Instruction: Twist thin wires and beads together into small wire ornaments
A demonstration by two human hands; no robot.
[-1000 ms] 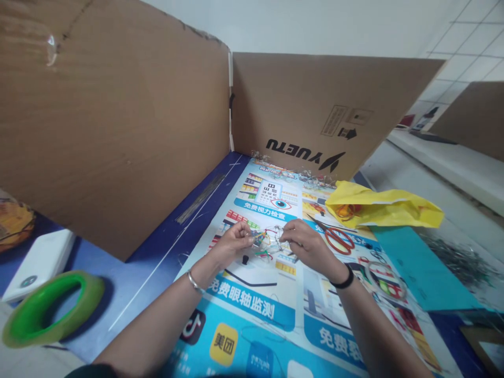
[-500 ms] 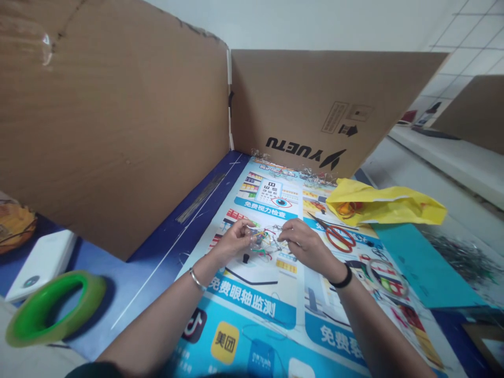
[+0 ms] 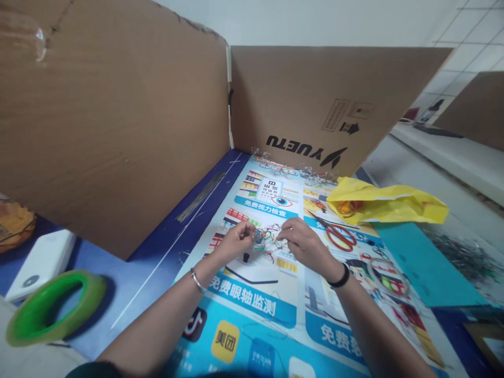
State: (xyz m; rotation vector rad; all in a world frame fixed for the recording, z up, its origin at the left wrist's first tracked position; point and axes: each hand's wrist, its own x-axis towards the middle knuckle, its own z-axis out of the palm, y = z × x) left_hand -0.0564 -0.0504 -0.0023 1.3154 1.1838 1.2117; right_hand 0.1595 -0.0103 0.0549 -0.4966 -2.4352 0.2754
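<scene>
A small tangle of thin, multicoloured wires (image 3: 268, 237) spans the gap between my two hands over the printed poster (image 3: 260, 320). My left hand (image 3: 237, 240) pinches its left side, fingers curled together. At its right side my right hand (image 3: 302, 240) is closed, thumb and fingertips pressed on the wire ends. Silvery, red, green and yellow strands stick out of the tangle; its exact shape is too fine to make out. Orange-handled scissors (image 3: 339, 235) lie just right of my right hand, blades pointing up and left.
Cardboard panels (image 3: 118, 126) wall the left and back. Straight thin wires (image 3: 202, 195) lie on the blue surface. A yellow bag (image 3: 394, 202), a turquoise sheet (image 3: 413, 262) and a silvery wire heap (image 3: 464, 254) are at right; green tape (image 3: 92, 310) and a white box (image 3: 43, 262) at left.
My left hand's fingers have curled in closer against the wires, and the tangle has shifted slightly. My right hand stays almost in place.
</scene>
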